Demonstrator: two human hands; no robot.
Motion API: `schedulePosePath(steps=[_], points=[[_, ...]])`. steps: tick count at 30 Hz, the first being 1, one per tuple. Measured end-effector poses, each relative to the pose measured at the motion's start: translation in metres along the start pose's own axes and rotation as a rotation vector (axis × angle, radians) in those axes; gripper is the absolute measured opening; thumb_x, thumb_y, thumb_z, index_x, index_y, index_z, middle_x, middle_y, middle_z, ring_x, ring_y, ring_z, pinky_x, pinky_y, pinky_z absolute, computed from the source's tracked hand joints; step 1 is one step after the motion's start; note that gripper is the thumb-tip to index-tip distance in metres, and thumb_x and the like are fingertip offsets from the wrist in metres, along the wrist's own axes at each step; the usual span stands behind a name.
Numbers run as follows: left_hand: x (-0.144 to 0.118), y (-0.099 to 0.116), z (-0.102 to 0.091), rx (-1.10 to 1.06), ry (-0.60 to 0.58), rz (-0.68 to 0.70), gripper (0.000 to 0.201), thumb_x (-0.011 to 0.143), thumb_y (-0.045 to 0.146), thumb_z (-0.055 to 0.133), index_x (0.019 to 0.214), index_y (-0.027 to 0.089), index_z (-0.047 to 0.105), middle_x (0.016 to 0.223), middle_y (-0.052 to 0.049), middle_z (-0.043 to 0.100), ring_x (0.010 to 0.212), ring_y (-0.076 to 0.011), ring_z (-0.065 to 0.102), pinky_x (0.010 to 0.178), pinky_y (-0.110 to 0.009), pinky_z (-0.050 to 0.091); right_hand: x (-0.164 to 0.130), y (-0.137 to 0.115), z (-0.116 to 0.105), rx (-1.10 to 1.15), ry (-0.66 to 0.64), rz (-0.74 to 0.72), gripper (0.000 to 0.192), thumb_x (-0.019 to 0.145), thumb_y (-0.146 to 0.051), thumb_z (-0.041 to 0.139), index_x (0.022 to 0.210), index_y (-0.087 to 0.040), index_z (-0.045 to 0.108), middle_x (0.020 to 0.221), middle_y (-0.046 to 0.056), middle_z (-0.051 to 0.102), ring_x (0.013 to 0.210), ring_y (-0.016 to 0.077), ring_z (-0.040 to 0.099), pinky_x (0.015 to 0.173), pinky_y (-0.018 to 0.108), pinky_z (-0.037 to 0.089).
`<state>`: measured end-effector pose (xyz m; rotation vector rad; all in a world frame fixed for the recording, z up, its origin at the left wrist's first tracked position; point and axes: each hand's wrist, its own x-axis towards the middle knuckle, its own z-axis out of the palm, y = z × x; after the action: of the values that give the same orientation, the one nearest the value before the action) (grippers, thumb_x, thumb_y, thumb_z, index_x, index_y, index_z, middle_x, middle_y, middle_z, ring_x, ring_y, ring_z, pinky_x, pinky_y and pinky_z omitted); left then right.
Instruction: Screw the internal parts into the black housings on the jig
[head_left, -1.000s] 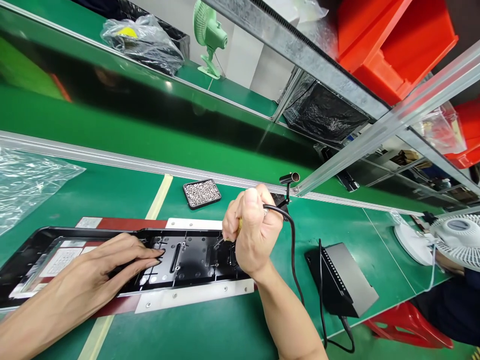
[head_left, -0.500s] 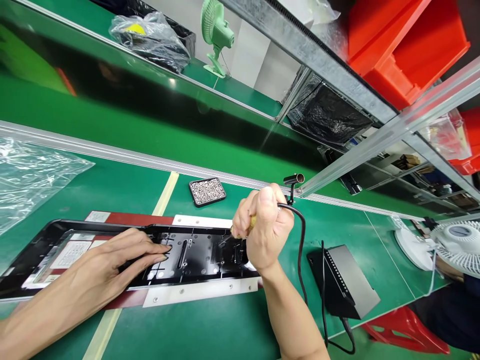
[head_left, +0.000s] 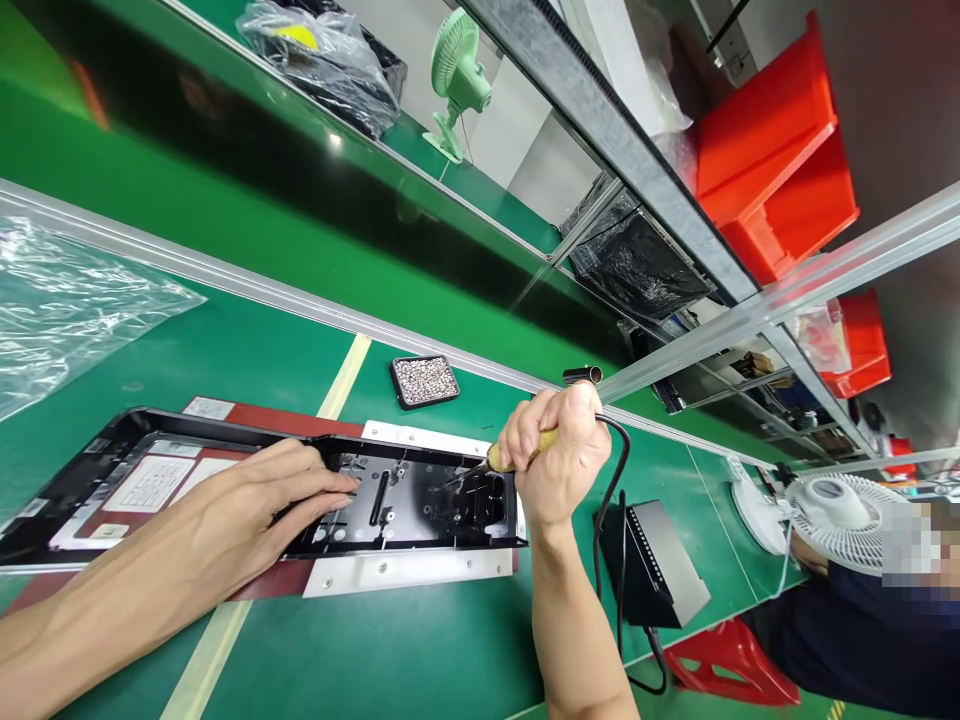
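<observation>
I have my left hand (head_left: 247,505) lying flat on the long black panel (head_left: 409,500) in the lower middle of the frame, fingers pressed together and stretched out along it, pinning it to the worktop (head_left: 420,650). My right hand (head_left: 559,465) is fisted around the yellow-handled soldering iron (head_left: 517,458), fingers wrapped tight on the grip, with the tip angled down to the panel's right end, where it appears to touch a fitting; its black cord (head_left: 604,500) loops off toward the dark control box (head_left: 656,570) at lower right. As I judge it, the work is in mid-course: the tip is at one spot on the right end, and I cannot tell which points along the panel are finished or how many are left. The panel rests on a red-and-white jig plate (head_left: 409,570), whose white edge with screw heads shows along its near side. Above it in the middle of the frame sits a small black tray of screws (head_left: 424,380). The worktop is green matting with a pale tape stripe (head_left: 341,380), bounded by an aluminium rail (head_left: 225,285). Crumpled clear plastic (head_left: 67,310) lies at the left edge. Red bins (head_left: 772,170) hang on the rack at upper right, a green fan (head_left: 457,75) stands at top centre, and a white fan (head_left: 832,505) sits at the right beside another person, mostly out of view.
</observation>
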<state>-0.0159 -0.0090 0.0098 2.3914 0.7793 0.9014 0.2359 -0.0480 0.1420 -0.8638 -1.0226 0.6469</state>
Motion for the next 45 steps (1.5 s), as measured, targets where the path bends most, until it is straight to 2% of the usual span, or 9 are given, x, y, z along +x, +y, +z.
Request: schedulePosePath(steps=[2,7,12,15,21,25,30,36,45], points=[[0.001,0.002,0.003,-0.033,0.034,-0.032,0.056,0.117,0.056,0.039,0.102,0.030,0.086,0.090,0.001,0.079,0.090,-0.0162,0.075,0.081,-0.025,0.059,0.000,0.000,0.000,-0.020,0.005,-0.016,0.047,0.111,-0.044,0.061,0.072,-0.022,0.047,0.053,-0.010,0.046,0.036,0.0057,0.038,0.032,0.017,0.040],[-0.001,-0.001,0.007,-0.093,-0.037,-0.103,0.059,0.116,0.062,0.037,0.107,0.031,0.086,0.094,-0.001,0.077,0.094,-0.0172,0.074,0.087,-0.027,0.061,0.000,-0.002,0.002,-0.083,0.034,-0.035,0.050,0.111,-0.045,0.060,0.070,-0.023,0.044,0.052,-0.010,0.043,0.035,0.0058,0.038,0.032,0.017,0.038],[0.001,-0.004,0.010,-0.054,0.013,-0.052,0.065,0.116,0.064,0.033,0.102,0.030,0.086,0.089,0.000,0.077,0.090,-0.0163,0.075,0.079,-0.025,0.060,0.001,-0.002,0.003,-0.106,0.038,-0.055,0.048,0.111,-0.044,0.059,0.070,-0.023,0.044,0.051,-0.010,0.042,0.035,0.0058,0.037,0.032,0.017,0.038],[-0.001,-0.005,0.012,-0.039,0.013,-0.053,0.058,0.116,0.060,0.036,0.103,0.032,0.085,0.090,0.002,0.076,0.092,-0.0156,0.076,0.079,-0.024,0.059,0.001,-0.002,0.003,-0.121,0.050,-0.054,0.048,0.110,-0.045,0.059,0.071,-0.023,0.044,0.051,-0.011,0.042,0.035,0.0057,0.036,0.033,0.017,0.038],[-0.016,-0.010,0.022,-0.098,-0.073,-0.164,0.043,0.117,0.047,0.039,0.113,0.036,0.080,0.109,0.003,0.074,0.111,-0.0141,0.072,0.100,-0.024,0.056,0.002,-0.002,0.004,-0.083,0.046,-0.043,0.046,0.111,-0.041,0.060,0.071,-0.023,0.045,0.050,-0.010,0.042,0.035,0.0057,0.035,0.033,0.017,0.037],[-0.019,-0.012,0.022,-0.104,-0.113,-0.206,0.041,0.117,0.048,0.039,0.118,0.038,0.079,0.111,0.003,0.073,0.112,-0.0156,0.071,0.098,-0.026,0.056,0.001,-0.001,0.004,-0.069,0.036,-0.057,0.048,0.111,-0.042,0.060,0.070,-0.022,0.045,0.051,-0.010,0.043,0.035,0.0057,0.036,0.032,0.016,0.037],[-0.012,-0.010,0.019,-0.113,-0.070,-0.161,0.049,0.115,0.055,0.040,0.109,0.034,0.083,0.099,0.000,0.073,0.101,-0.0197,0.072,0.092,-0.031,0.059,0.000,-0.001,0.005,-0.056,0.036,-0.056,0.048,0.111,-0.040,0.061,0.070,-0.022,0.046,0.051,-0.010,0.043,0.035,0.0055,0.036,0.032,0.016,0.037],[-0.010,-0.004,0.016,-0.105,-0.075,-0.211,0.048,0.115,0.055,0.040,0.110,0.033,0.083,0.104,0.000,0.076,0.104,-0.0186,0.073,0.094,-0.030,0.059,0.000,0.000,0.005,-0.041,0.040,-0.040,0.048,0.110,-0.042,0.062,0.070,-0.022,0.046,0.051,-0.010,0.042,0.035,0.0055,0.035,0.032,0.016,0.037],[-0.003,-0.007,0.011,-0.060,-0.047,-0.094,0.043,0.114,0.051,0.047,0.108,0.033,0.085,0.094,0.000,0.078,0.096,-0.0183,0.078,0.083,-0.024,0.061,-0.004,0.002,0.003,-0.018,0.055,0.004,0.048,0.110,-0.043,0.062,0.071,-0.022,0.045,0.052,-0.010,0.044,0.036,0.0058,0.035,0.032,0.017,0.037]])
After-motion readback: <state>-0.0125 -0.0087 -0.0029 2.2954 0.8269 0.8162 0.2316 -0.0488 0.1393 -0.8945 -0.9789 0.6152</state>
